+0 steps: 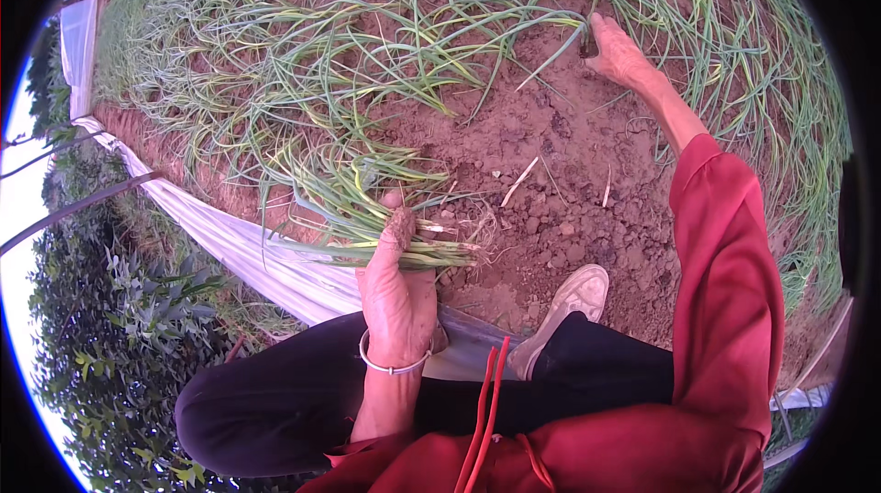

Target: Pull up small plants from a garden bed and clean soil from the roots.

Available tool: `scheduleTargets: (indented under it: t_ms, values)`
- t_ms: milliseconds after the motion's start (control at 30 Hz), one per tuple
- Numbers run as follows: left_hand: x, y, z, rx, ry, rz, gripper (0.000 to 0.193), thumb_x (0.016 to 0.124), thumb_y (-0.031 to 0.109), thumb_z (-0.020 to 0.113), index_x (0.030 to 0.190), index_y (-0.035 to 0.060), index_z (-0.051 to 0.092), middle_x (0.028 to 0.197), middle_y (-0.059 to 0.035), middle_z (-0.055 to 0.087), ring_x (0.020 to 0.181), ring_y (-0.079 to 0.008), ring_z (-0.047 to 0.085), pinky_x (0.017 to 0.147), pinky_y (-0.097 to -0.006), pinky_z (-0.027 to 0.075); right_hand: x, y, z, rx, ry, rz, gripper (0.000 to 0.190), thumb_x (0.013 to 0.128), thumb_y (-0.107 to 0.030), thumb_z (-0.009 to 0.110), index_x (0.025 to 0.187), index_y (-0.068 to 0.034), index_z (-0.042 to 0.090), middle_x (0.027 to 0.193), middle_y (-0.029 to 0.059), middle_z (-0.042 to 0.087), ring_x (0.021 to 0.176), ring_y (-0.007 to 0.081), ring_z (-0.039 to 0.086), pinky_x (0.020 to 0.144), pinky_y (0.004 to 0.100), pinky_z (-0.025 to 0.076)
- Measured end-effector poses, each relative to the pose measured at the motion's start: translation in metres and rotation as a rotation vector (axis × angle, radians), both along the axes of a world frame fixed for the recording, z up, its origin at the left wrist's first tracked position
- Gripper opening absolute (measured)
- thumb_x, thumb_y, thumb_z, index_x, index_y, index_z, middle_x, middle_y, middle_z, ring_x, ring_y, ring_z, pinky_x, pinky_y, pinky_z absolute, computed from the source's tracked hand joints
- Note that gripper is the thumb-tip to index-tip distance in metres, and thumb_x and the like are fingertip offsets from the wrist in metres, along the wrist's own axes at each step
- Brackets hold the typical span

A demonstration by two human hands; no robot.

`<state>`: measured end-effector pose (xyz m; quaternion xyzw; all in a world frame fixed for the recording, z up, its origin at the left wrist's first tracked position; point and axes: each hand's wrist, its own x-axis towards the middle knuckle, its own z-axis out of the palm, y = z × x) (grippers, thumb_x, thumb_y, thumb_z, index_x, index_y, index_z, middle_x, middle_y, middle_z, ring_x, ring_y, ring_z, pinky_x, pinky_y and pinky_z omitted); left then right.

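In front of my lap, my left hand (pixel 398 280) grips a bunch of scallions (pixel 385 249). Their pale stems and stringy roots point right over the soil, while the green leaves trail to the left. Dirt coats my thumb, and a metal bangle (pixel 394 369) circles that wrist. My right hand (pixel 619 56) is stretched forward to the right, its fingertips at the base of scallions (pixel 585 22) standing in the bed. Leaves and shadow partly hide those fingertips, so whether they pinch the stems cannot be told.
Bare, crumbly reddish soil (pixel 550 142) lies between my hands, with a few dry stalks (pixel 519 181) on it. Dense scallion rows (pixel 296 46) spread ahead and right. White plastic sheeting (pixel 234 225) edges the bed at left, beside leafy bushes (pixel 103 328). My shoe (pixel 575 293) rests on the soil.
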<state>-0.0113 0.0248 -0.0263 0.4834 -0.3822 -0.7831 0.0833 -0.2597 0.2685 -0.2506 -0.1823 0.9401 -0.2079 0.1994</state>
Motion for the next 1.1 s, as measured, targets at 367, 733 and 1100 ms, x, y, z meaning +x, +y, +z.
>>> scheduleTargets:
  t_ms: [367,733,1100]
  values:
    - [0.007,0.004,0.005,0.117,0.096,0.024,0.028,0.084,0.006,0.057,0.112,0.0023,0.053,0.092,-0.0038,0.056,0.081,-0.0167,0.055,0.071,-0.0322,0.047,0.003,0.004,-0.001,-0.02,0.085,-0.063,0.055,0.073,-0.012,0.067,0.119,0.001,0.039,0.112,0.0236,0.05,0.11,0.0383,0.047,0.093,0.0423,0.04]
    - [0.012,-0.004,0.005,0.083,0.043,0.03,0.03,0.083,0.007,0.059,0.112,0.0049,0.054,0.094,-0.0021,0.056,0.081,-0.0153,0.054,0.072,-0.032,0.048,-0.006,-0.016,0.018,0.161,-0.064,-0.06,0.064,0.071,-0.006,0.066,0.127,0.0,0.036,0.12,0.0264,0.047,0.114,0.0391,0.045,0.095,0.0419,0.039]
    - [0.013,-0.002,-0.004,0.03,0.046,0.015,0.03,0.085,0.007,0.058,0.114,0.0047,0.053,0.101,-0.0028,0.057,0.093,-0.0174,0.055,0.079,-0.0348,0.046,0.034,-0.054,0.082,0.396,-0.237,0.235,0.041,0.077,-0.012,0.057,0.113,0.005,0.047,0.113,0.0262,0.049,0.094,0.0399,0.056,0.085,0.0434,0.046]
